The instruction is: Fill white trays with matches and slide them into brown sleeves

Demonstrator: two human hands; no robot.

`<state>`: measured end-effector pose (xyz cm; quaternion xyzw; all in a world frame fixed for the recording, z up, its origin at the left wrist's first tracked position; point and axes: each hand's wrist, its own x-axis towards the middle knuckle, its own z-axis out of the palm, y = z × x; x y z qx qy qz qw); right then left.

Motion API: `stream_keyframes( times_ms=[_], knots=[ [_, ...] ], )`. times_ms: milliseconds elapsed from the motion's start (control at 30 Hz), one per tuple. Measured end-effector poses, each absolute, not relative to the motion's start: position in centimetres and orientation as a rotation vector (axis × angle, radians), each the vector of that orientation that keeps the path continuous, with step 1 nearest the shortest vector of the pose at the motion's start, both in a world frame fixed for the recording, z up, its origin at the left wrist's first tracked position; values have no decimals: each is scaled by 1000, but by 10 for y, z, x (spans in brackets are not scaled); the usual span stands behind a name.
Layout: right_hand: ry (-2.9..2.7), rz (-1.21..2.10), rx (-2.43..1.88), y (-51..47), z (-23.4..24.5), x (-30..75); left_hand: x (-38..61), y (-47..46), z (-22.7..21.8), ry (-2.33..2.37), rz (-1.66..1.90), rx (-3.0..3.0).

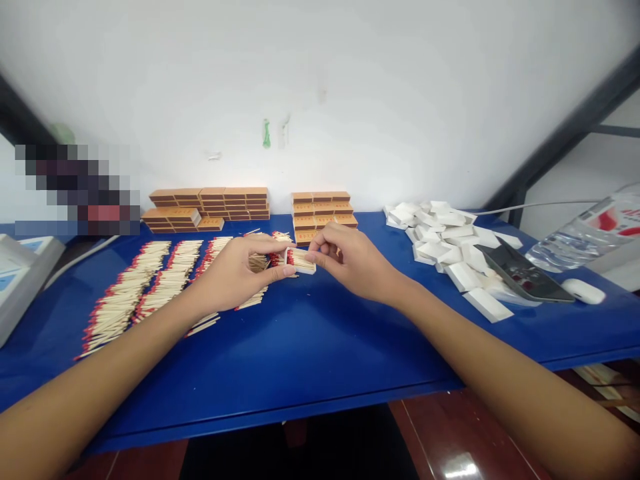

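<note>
Both hands meet over the middle of the blue table (310, 340). My left hand (240, 270) pinches a small white matchbox tray (301, 261) filled with red-tipped matches, thumb along its near side. My right hand (350, 257) grips the tray's right end with curled fingers. Rows of loose red-tipped matches (145, 283) lie on the table to the left, some under my left hand.
Stacks of orange matchbox sleeves (210, 207) and a second stack (323, 212) line the wall. A heap of empty white trays (445, 240) lies at right, with a phone (523, 273), a white earbud case (583, 291) and a plastic bottle (590, 230). A white device (20, 280) sits far left.
</note>
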<state>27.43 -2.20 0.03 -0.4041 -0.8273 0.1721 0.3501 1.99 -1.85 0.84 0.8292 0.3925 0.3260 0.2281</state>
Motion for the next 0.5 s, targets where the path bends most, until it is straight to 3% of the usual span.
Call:
stream_keyframes(
  times_ms=[300, 500],
  knots=[
    [-1921, 620, -1068, -21, -5, 270, 20, -20, 9, 1053, 883, 2238],
    [-1766, 1132, -1213, -28, -4, 261, 20, -19, 6, 1019, 902, 2227]
  ],
)
